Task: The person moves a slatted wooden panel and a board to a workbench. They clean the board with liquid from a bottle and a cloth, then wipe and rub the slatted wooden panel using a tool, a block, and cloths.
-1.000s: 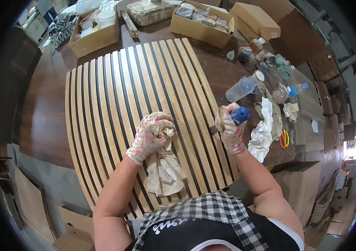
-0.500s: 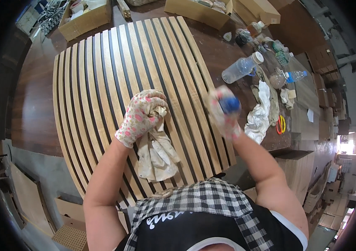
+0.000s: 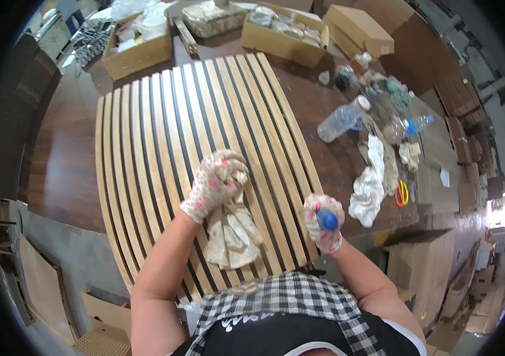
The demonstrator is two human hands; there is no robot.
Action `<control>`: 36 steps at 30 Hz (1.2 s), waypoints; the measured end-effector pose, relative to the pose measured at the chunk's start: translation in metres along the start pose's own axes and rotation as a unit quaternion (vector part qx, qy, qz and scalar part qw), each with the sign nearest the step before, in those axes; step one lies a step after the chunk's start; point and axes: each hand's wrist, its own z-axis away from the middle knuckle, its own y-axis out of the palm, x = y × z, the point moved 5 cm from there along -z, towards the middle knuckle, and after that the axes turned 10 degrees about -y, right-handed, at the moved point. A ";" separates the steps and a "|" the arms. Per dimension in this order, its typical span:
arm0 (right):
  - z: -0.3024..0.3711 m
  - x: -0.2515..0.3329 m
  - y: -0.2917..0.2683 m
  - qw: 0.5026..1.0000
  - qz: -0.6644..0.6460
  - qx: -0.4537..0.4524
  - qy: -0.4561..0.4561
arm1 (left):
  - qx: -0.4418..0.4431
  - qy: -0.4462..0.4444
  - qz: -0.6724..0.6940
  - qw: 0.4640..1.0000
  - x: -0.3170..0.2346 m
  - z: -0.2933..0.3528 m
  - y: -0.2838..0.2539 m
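Observation:
A slatted wooden panel [image 3: 153, 154] with dark gaps between its light strips lies across the table in front of me. Wearing a floral glove, my left hand [image 3: 212, 183] is closed around a crumpled off-white cloth [image 3: 233, 238], whose loose end drapes over the slats toward me. At the panel's near right edge, my right hand [image 3: 318, 234], gloved the same way, is wrapped around a tool with a rounded blue handle end [image 3: 327, 221]. The rest of that tool is hidden behind the fist, so its kind does not show.
Right of the panel lie a clear bottle [image 3: 340, 123], white rags [image 3: 367, 193], yellow-and-red-handled scissors [image 3: 402, 193] and a blue-capped bottle [image 3: 418, 124]. Along the far side stand an open carton [image 3: 140, 59], another carton [image 3: 282, 44] and a wooden stick [image 3: 185, 38]. The brown table [image 3: 65, 169] extends leftward.
My right hand has come down the panel's right edge toward me with the blue-handled tool. My left hand keeps its grip on the cloth. The whole view has shifted slightly.

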 end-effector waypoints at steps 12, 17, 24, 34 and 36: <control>-0.357 0.130 0.099 0.556 0.596 -0.012 -0.579 | 0.041 0.047 -0.029 0.998 -0.001 -0.003 -0.002; -0.426 0.148 0.098 0.875 0.216 -0.074 -0.426 | 0.079 0.006 -0.055 0.995 0.004 -0.003 -0.004; -0.368 0.144 0.073 0.890 0.186 -0.023 -0.416 | 0.041 0.025 -0.017 0.999 0.004 -0.006 -0.003; -0.107 0.084 0.017 0.905 0.138 -0.069 -0.397 | 0.025 -0.014 0.030 0.999 -0.001 -0.004 0.003; -0.050 0.068 0.004 0.908 0.117 -0.048 -0.399 | 0.022 -0.013 0.015 1.000 0.003 -0.001 0.002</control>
